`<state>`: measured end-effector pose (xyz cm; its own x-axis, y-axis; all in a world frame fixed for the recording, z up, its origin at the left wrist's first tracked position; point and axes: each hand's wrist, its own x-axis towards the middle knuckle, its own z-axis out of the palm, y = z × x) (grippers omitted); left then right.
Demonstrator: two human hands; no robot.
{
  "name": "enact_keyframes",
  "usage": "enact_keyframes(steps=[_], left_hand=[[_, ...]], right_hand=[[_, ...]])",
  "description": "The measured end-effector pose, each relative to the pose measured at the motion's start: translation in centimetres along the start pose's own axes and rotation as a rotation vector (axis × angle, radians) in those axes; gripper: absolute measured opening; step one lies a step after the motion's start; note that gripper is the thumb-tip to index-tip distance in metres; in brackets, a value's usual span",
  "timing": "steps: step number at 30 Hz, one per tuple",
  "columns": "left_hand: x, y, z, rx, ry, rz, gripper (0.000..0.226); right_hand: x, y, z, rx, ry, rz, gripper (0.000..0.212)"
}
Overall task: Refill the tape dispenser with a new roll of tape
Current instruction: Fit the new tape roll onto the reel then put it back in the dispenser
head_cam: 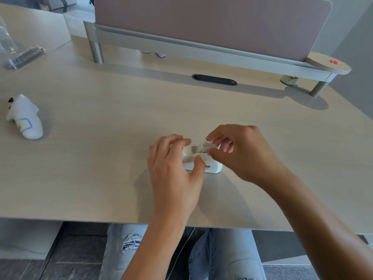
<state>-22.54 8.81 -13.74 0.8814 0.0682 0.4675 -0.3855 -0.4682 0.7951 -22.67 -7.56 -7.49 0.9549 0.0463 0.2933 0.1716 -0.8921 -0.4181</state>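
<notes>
A small white tape dispenser (214, 167) stands on the light wooden desk (101, 168), near the front edge. My left hand (173, 170) grips its left end, thumb on the front side and fingers over the top. My right hand (240, 152) pinches a strip of clear tape (198, 148) between thumb and forefinger just above the dispenser's right end. The strip runs leftward over the dispenser's top. The tape roll itself is hidden behind my fingers.
A white handheld controller (25, 117) lies at the desk's left. A plastic bag with dark parts (24, 56) sits at the far left. A raised shelf with a pink divider panel (201, 23) spans the back, above a black cable slot (215, 79) and a small roll (288, 80).
</notes>
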Motion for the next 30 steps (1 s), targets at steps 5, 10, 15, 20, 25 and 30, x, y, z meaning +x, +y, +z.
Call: enact_keyframes(steps=[5,10,15,20,25,30], left_hand=[[1.1,1.4,-0.1,0.083,-0.055,-0.022,0.021],[1.4,2.5,0.2,0.122,-0.039,-0.064,0.023],[1.4,3.8,0.5,0.202,-0.011,-0.108,0.031],[1.9,4.4,1.1,0.272,0.002,-0.122,0.019],[2.2,4.5,1.4,0.297,0.005,-0.120,0.015],[2.8,3.9,0.9,0.241,0.015,-0.153,0.011]], right_hand=[[-0.8,0.9,1.0,0.093,0.107,-0.037,0.020],[-1.2,1.8,1.3,0.174,0.131,-0.068,0.024],[-1.5,3.1,1.2,0.277,0.099,-0.121,0.030],[-1.3,3.9,1.2,0.316,0.075,-0.176,0.031],[-1.1,4.4,1.4,0.337,0.068,-0.187,0.031],[-0.7,4.0,1.6,0.310,0.084,-0.171,0.030]])
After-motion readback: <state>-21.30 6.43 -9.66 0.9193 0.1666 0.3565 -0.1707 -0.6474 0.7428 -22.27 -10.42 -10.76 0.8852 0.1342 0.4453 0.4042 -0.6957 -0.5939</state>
